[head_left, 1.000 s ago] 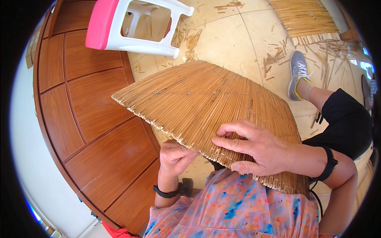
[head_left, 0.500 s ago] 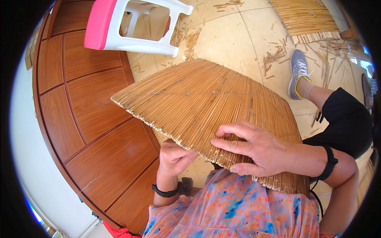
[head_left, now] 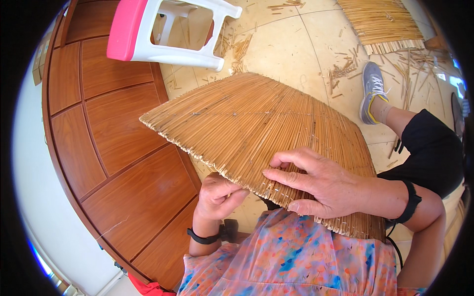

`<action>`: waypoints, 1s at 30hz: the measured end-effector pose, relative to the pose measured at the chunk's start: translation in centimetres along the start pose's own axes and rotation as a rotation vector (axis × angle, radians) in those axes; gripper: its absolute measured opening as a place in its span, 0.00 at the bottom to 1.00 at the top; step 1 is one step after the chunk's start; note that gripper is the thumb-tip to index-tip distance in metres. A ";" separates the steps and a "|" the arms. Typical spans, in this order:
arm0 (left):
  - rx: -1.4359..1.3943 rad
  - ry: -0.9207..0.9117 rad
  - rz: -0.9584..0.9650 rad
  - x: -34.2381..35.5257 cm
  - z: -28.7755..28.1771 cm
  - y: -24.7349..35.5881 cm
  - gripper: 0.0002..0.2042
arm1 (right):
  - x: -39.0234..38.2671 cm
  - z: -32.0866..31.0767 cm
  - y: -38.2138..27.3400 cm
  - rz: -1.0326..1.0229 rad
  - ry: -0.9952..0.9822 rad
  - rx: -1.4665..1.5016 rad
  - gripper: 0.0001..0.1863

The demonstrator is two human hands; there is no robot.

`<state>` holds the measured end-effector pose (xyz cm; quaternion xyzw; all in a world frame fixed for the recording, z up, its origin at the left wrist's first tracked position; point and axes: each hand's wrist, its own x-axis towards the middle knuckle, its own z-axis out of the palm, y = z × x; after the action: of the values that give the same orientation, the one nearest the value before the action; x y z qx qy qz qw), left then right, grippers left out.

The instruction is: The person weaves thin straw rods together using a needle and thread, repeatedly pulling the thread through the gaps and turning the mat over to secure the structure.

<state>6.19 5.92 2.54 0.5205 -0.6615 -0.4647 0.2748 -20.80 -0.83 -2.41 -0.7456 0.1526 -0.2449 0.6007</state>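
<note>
A stiff mat of thin straw-coloured stalks (head_left: 256, 118), stitched across in rows, slants over my lap with its trimmed edge toward me. My right hand (head_left: 321, 182) lies on top of it near that edge, fingers spread and a little bent, thumb close to the rim. At the near left edge my left hand (head_left: 219, 196) is closed, its thumb against the curled fingers. Those fingertips go under the mat, so what they pinch is hidden. Small pale stitches show in the stalks beside my right fingertips.
A pink and white plastic stool (head_left: 170, 32) lies on its side beyond the mat. Brown wooden panelling (head_left: 123, 133) runs along the left. Another stalk mat (head_left: 382, 24) lies at the far right, with stalk scraps (head_left: 343, 66) scattered over the tiles. A grey shoe (head_left: 373, 93) stands at right.
Almost nothing differs. The left hand has shifted very slightly at the mat's edge; the right hand stays where it was on the stalks.
</note>
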 end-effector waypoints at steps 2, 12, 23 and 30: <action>0.030 0.016 -0.035 0.0 0.1 0.2 0.07 | -0.1 0.0 0.0 0.004 -0.001 0.002 0.32; 0.003 -0.070 -0.015 -0.2 -0.6 0.2 0.13 | -0.1 0.1 0.0 0.023 -0.017 0.003 0.33; -0.016 -0.082 -0.193 -0.4 -1.0 2.3 0.11 | -0.2 0.2 0.1 0.031 -0.029 -0.011 0.32; -0.041 0.066 -0.257 -0.3 0.4 2.5 0.05 | -0.3 0.3 0.1 0.028 -0.030 -0.016 0.33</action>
<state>4.88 6.37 4.69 0.6102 -0.5705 -0.4919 0.2453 -20.83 -0.48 -2.63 -0.7516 0.1560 -0.2239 0.6006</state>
